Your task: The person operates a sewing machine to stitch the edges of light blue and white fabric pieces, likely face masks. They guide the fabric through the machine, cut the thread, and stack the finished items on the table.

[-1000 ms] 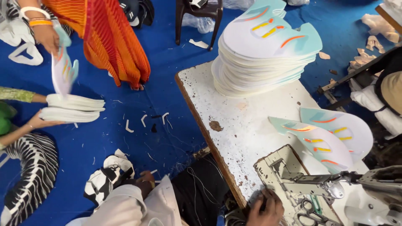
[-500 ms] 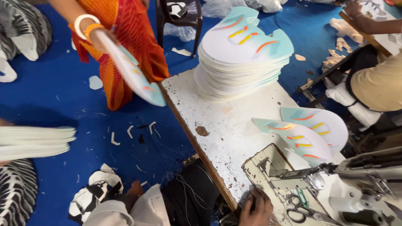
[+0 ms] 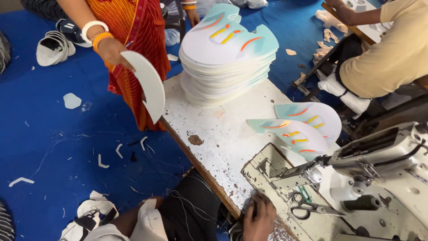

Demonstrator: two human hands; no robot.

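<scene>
Left to right: a co-worker's hand (image 3: 111, 51) carries a white panel (image 3: 147, 85) toward the surface (image 3: 214, 134); it could nudge the tall stack (image 3: 225, 67), which may slide. The wearer's right hand (image 3: 258, 218) curls over the near edge beside the scissors (image 3: 307, 207), which a bump might snag. Left hand: unseen.

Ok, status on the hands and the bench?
Right hand at table edge beside sewing machine, grip unclear. Left hand out of view. Scissors nearest. Co-worker's hand holds white panel beside table.
</scene>
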